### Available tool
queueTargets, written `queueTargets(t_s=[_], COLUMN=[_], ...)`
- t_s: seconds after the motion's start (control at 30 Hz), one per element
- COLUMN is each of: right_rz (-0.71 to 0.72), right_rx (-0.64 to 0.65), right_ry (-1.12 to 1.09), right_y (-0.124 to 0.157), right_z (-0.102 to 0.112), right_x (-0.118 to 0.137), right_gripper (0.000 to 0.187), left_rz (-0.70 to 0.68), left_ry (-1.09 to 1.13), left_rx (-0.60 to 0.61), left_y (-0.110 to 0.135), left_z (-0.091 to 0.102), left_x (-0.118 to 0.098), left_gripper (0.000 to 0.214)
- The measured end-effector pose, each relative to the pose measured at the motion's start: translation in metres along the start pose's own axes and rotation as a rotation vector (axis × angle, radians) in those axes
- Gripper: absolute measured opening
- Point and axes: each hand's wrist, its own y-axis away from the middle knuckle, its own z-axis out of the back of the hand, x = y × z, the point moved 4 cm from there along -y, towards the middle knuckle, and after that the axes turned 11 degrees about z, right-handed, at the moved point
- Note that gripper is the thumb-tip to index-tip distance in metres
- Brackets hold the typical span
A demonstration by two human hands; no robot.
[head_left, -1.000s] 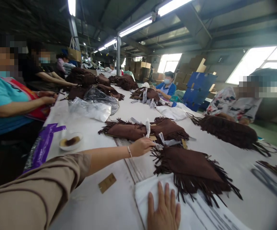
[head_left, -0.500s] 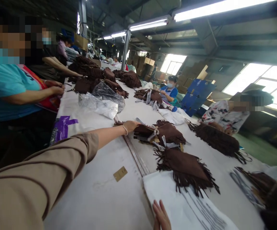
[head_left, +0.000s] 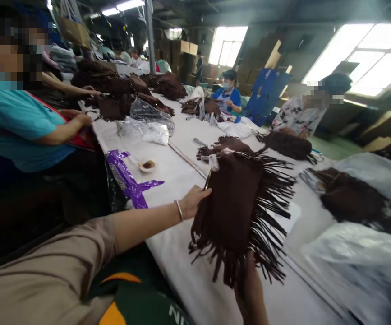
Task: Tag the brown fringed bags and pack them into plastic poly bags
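A dark brown fringed bag (head_left: 231,203) is held up over the white-covered table, its strips hanging from the right and lower sides. My left hand (head_left: 197,201) pinches its left edge, near the zipped opening. At the lower edge, my right hand (head_left: 251,289) grips the bag among the fringe, its fingers partly hidden behind the strips. A pale wrapped piece (head_left: 213,162) shows at the bag's top left corner. Just behind it, another brown fringed bag (head_left: 234,144) lies on the table, partly covered from view.
Purple tape (head_left: 124,174) marks the table's left edge, near a small dish (head_left: 147,165). Clear plastic bags (head_left: 144,131) lie farther back, before piled brown bags (head_left: 114,85). Plastic wrapping (head_left: 357,253) lies at right. Co-workers stand along both sides.
My left hand has drawn a fringed bag from the pile toward me and lifted it. My right hand, earlier open over the white cloth, now grips its lower edge. The view has shifted.
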Motion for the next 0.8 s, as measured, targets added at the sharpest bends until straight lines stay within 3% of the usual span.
queueTargets(t_s=[0.1,0.17,0.3,0.4,0.47,0.53,0.6,0.63,0.7,0.77,0.8], right_rz=[-0.100,-0.175,-0.190,-0.128,-0.038,0.160,0.387,0.471,0.561,0.604,0.613], right_rx=[-0.164,-0.246,-0.277,-0.244,-0.268,-0.281,-0.138,0.001,0.294,0.339,0.317], right_ry=[0.007,0.027,0.169,0.669,1.104,1.373,1.410,1.372,1.376,1.452,1.484], right_y=[0.042,0.064,0.076,0.063,0.055,0.056,0.065,0.072,0.090,0.105,0.109], right_z=[0.038,0.066,0.125,0.164,0.172,0.151,0.104,0.076,0.026,-0.001,-0.007], right_x=[-0.016,-0.026,-0.020,0.009,0.031,0.044,0.036,0.025,-0.005,-0.029,-0.036], right_gripper=[0.069,0.069,0.064,0.066,0.072,0.076,0.071,0.065,0.058,0.059,0.059], left_rz=[0.225,0.398,0.582,0.664,0.725,0.807,0.772,0.655,0.236,-0.191,-0.331], left_ry=[0.102,0.039,-0.053,-0.084,-0.160,-0.310,-0.539,-0.688,-1.011,-1.297,-1.418], left_rx=[-0.040,-0.094,-0.078,-0.025,0.060,0.242,0.389,0.391,0.250,0.097,0.067], left_y=[0.029,0.046,0.062,0.069,0.079,0.093,0.106,0.108,0.105,0.103,0.102], left_z=[0.015,0.025,0.028,0.017,0.008,0.000,0.000,0.004,0.018,0.034,0.042], left_x=[0.110,0.160,0.206,0.227,0.240,0.244,0.229,0.213,0.164,0.116,0.099], left_gripper=[0.044,0.047,0.051,0.053,0.050,0.048,0.047,0.045,0.038,0.032,0.030])
